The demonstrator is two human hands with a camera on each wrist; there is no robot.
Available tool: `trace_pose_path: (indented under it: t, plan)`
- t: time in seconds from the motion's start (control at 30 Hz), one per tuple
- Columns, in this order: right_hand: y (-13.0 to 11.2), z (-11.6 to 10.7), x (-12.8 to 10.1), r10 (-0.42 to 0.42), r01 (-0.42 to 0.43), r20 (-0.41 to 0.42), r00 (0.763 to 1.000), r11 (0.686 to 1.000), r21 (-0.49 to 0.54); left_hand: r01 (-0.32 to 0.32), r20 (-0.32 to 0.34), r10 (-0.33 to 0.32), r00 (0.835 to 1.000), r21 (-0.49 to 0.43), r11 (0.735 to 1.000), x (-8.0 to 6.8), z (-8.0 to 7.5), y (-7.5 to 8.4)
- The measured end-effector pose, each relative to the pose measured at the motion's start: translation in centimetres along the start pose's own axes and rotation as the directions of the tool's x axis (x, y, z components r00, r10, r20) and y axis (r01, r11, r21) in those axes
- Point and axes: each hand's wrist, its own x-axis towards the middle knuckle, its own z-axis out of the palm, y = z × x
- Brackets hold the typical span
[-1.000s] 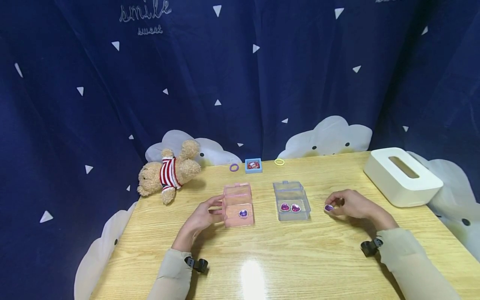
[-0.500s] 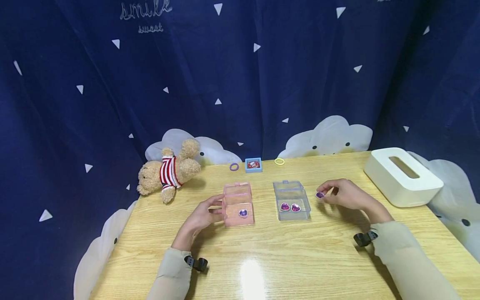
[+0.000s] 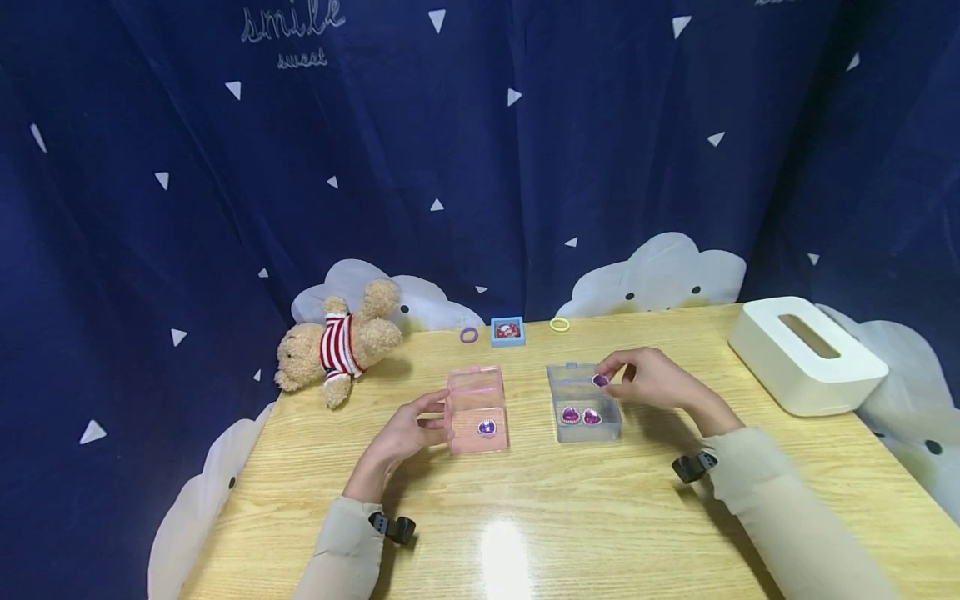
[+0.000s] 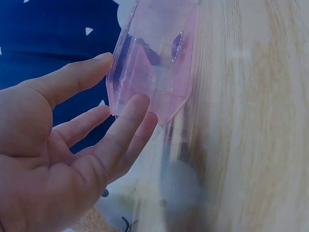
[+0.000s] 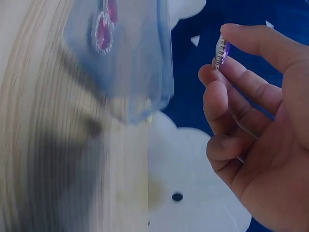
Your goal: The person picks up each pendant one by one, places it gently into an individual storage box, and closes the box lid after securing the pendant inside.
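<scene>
The right hand [image 3: 652, 379] holds a purple gem [image 3: 601, 380] with a silvery edge, pinched at its fingertips with the thumb. The other fingers curl loosely below, and the gem is in the air over the far right part of a blue box [image 3: 588, 433]; the right wrist view shows it apart from that box. The blue box stands just left of the right hand, its lid tipped back away from the person. Inside lie 2 pink gems [image 3: 592, 416], side by side, towards the front.

The left hand [image 3: 401, 432] is fairly wide, with relaxed, spread fingers whose tips rest at the near side of a pink box [image 3: 465, 442]. This box sits just right of that hand, lid also tipped back, and has 1 violet gem [image 3: 487, 427] inside.

Beyond the 2 hands and between them, from left to right, are a purple ring [image 3: 468, 335], a small light-blue frame [image 3: 497, 342] with something red inside, and a yellow ring [image 3: 559, 323]. A teddy bear [image 3: 341, 346] in a striped shirt lies beyond the left hand, to its left. A white tissue box [image 3: 813, 383] stands to the right of the right hand.
</scene>
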Motion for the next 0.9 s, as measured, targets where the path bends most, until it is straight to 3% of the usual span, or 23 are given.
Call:
trace_pose_path:
  t: [0.43,0.9]
  plan:
    - [-5.2,3.6,3.5,-0.080,0.078,0.083,0.993,0.997,0.028,0.008,-0.013,-0.008,1.000,-0.002,1.000,0.1,0.0,-0.3]
    - [-9.6,8.0,6.7,-0.186,0.184,0.168,0.968,0.983,0.028,0.010,0.000,-0.010,1.000,-0.042,0.999,0.2,0.0,-0.1]
